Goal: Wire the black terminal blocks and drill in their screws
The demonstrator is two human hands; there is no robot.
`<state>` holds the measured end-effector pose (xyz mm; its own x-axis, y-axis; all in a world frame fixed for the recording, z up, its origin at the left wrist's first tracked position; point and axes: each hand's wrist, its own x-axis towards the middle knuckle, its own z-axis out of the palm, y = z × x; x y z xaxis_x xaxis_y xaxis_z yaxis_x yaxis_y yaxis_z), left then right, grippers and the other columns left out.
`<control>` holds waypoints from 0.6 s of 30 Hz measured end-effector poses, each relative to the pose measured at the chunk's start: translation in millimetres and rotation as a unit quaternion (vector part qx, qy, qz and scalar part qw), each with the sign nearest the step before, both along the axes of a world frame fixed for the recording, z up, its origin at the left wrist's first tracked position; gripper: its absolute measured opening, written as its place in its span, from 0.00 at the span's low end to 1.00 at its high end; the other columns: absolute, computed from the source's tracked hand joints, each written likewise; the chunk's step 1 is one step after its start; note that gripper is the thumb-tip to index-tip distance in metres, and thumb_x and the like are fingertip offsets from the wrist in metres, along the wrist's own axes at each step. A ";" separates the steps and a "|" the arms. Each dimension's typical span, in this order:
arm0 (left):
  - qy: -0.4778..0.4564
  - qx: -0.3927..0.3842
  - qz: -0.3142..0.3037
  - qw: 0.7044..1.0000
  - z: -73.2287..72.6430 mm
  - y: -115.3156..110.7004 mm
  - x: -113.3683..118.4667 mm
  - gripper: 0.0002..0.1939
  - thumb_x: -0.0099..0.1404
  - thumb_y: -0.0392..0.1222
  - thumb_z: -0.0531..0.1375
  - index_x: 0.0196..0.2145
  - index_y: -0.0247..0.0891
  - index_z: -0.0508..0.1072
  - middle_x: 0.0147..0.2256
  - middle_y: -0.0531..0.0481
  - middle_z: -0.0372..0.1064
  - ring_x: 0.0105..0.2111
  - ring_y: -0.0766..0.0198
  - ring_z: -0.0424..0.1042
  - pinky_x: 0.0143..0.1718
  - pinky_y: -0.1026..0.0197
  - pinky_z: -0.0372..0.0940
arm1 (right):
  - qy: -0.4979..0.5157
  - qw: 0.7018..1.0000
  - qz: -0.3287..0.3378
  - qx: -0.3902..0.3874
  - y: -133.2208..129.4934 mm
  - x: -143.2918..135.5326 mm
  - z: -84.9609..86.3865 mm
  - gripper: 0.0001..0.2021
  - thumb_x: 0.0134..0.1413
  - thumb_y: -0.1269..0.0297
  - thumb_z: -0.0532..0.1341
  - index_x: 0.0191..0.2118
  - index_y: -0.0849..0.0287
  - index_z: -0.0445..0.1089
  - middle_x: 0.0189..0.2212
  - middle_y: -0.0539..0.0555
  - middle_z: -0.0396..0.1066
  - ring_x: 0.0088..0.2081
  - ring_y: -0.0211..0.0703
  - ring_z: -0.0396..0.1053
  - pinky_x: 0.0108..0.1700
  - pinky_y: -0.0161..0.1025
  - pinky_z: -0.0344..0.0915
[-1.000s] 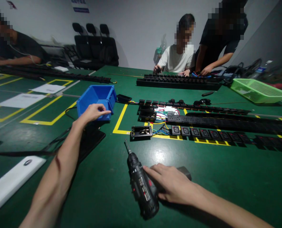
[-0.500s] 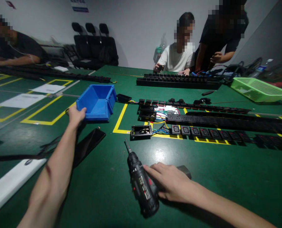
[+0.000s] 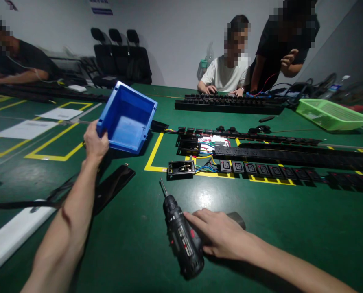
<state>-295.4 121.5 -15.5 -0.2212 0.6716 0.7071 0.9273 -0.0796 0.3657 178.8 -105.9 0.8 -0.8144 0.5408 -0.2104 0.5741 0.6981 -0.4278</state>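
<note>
My left hand (image 3: 96,142) grips the left wall of a blue plastic bin (image 3: 129,132), which is tilted up so its open top faces me. No contents show inside it. A black cordless drill (image 3: 183,236) lies on its side on the green table, its bit pointing away from me. Around the drill's handle lies my right hand (image 3: 219,234), fingers closed on it; the fingertips are partly hidden. Beyond the bit is a small black housing (image 3: 181,169), wired to a strip of black power sockets (image 3: 250,167).
More long black socket strips (image 3: 279,154) lie at the right, with another stack (image 3: 228,105) farther back. A green basket (image 3: 334,116) stands at far right. A black phone (image 3: 116,187) and a white bar-shaped object (image 3: 15,240) lie at left. Several people are around the table.
My left hand has lifted and tipped the blue bin, turning its opening toward me. My right hand and the drill have stayed put. Across the table, a standing person's hand has risen.
</note>
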 end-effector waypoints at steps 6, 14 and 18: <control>-0.017 0.019 -0.020 0.999 0.2 -1.8 -0.5 0.23 0.64 0.31 0.56 0.56 0.24 0.64 0.48 0.44 0.65 0.46 0.61 0.63 0.56 0.56 0.57 | 0.001 1.000 0.000 0.009 0.3 0.3 -1.3 0.44 0.48 0.64 0.62 0.70 0.60 0.42 0.54 0.64 0.64 0.50 0.57 0.66 0.45 0.50 0.68; -0.083 -0.002 0.026 0.996 -2.5 -0.2 -2.7 0.23 0.62 0.35 0.60 0.53 0.23 0.64 0.41 0.48 0.65 0.39 0.63 0.61 0.50 0.59 0.59 | 0.002 1.000 0.003 0.010 0.0 0.8 -1.0 0.45 0.48 0.64 0.62 0.70 0.59 0.41 0.55 0.64 0.64 0.50 0.57 0.66 0.45 0.50 0.68; -0.120 -0.030 0.058 0.991 -6.9 3.6 -6.3 0.21 0.62 0.35 0.60 0.52 0.23 0.65 0.39 0.51 0.65 0.36 0.65 0.61 0.48 0.61 0.60 | 0.002 1.000 0.001 0.010 -0.4 0.7 -2.1 0.44 0.49 0.64 0.62 0.70 0.58 0.41 0.55 0.64 0.64 0.50 0.57 0.66 0.44 0.49 0.68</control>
